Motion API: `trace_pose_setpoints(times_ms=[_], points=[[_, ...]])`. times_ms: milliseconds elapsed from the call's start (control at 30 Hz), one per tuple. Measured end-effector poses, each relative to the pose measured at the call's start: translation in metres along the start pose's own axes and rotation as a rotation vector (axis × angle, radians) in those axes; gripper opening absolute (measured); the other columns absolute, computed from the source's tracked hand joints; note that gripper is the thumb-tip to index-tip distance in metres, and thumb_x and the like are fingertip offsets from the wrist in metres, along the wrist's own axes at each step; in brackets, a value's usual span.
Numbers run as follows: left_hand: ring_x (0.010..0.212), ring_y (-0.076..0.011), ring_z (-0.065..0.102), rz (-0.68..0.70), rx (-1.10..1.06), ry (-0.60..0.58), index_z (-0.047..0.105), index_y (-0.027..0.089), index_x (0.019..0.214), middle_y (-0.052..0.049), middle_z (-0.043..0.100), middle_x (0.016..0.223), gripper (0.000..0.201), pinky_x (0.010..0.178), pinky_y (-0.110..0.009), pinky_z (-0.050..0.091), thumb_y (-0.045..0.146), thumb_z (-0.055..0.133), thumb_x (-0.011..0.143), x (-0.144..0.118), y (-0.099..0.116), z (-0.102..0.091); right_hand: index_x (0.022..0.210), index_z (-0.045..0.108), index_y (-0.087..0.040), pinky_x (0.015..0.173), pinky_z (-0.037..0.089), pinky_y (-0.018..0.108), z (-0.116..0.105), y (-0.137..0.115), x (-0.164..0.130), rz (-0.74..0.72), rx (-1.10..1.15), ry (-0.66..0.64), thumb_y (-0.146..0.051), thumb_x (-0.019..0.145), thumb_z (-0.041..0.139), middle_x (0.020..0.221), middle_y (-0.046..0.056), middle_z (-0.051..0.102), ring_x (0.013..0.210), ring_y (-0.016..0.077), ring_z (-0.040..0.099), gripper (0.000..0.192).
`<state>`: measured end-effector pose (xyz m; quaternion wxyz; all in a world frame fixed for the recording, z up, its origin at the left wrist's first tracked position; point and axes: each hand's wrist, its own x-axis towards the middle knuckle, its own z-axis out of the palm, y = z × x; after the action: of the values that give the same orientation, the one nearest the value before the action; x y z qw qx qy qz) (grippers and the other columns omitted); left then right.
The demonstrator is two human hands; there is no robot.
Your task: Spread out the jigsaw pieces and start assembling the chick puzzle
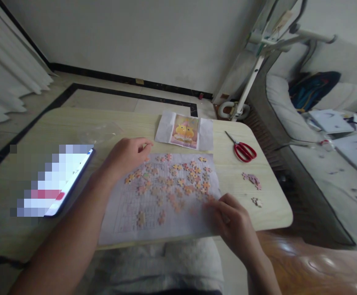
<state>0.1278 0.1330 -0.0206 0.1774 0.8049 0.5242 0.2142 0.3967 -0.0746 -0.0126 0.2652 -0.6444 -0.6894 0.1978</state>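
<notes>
Dozens of light, thin puzzle pieces (178,180) mid-frame, best pinched by the edges; left hand (126,157) loosely curled, right hand (227,221) fingering one, grip unclear.

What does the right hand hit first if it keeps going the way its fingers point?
Probably the loose puzzle pieces on the grid sheet: the right hand points up-left across them. Height above the sheet is unclear.

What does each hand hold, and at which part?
It cannot be told. The left hand and the right hand both rest on the gridded sheet among puzzle pieces; fingertips are blurred.
</notes>
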Motion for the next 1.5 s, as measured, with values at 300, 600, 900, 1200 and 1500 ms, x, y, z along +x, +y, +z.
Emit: trace_pose_setpoints(times_ms=[300,600,900,1200,1500], points=[[0.076,-0.0217,0.068,-0.021,0.02,-0.006,0.073,0.02,0.1,-0.007,0.075,0.089,0.035,0.07,-0.028,0.048,0.038,0.048,0.085,0.001,-0.001,0.001,0.099,0.071,-0.019,0.065,0.046,0.029,0.008,0.002,0.022,0.017,-0.076,0.026,-0.019,0.09,0.051,0.08,0.006,0.057,0.072,0.017,0.056,0.022],[0.074,-0.0219,0.068,-0.017,-0.002,-0.012,0.073,0.018,0.1,-0.008,0.075,0.087,0.035,0.073,-0.03,0.049,0.038,0.048,0.086,0.0,0.001,0.0,0.097,0.071,-0.02,0.063,0.045,0.026,0.011,0.005,0.029,-0.014,-0.121,0.004,-0.022,0.091,0.054,0.08,0.004,0.057,0.069,0.0152,0.055,0.018],[0.078,-0.0226,0.069,-0.012,-0.009,-0.01,0.073,0.018,0.1,-0.008,0.075,0.087,0.035,0.073,-0.029,0.05,0.037,0.048,0.085,0.0,0.001,0.0,0.096,0.07,-0.02,0.065,0.046,0.027,0.009,0.004,0.032,-0.017,-0.118,-0.032,-0.022,0.091,0.054,0.082,0.005,0.06,0.073,0.0161,0.058,0.017],[0.078,-0.022,0.069,-0.027,-0.02,-0.01,0.073,0.019,0.099,-0.006,0.075,0.085,0.034,0.072,-0.029,0.049,0.037,0.048,0.085,0.0,0.001,0.0,0.088,0.069,-0.021,0.065,0.046,0.029,-0.001,0.013,0.032,0.065,-0.082,0.114,-0.025,0.085,0.063,0.079,0.002,0.058,0.069,0.0155,0.057,0.008],[0.077,-0.0215,0.069,-0.014,-0.031,-0.008,0.073,0.018,0.096,-0.006,0.075,0.084,0.033,0.071,-0.028,0.05,0.036,0.048,0.085,0.0,-0.001,0.001,0.091,0.067,-0.02,0.06,0.043,0.029,-0.005,0.028,0.031,0.144,-0.163,0.173,-0.039,0.082,0.068,0.079,0.002,0.055,0.068,0.0167,0.055,0.021]])
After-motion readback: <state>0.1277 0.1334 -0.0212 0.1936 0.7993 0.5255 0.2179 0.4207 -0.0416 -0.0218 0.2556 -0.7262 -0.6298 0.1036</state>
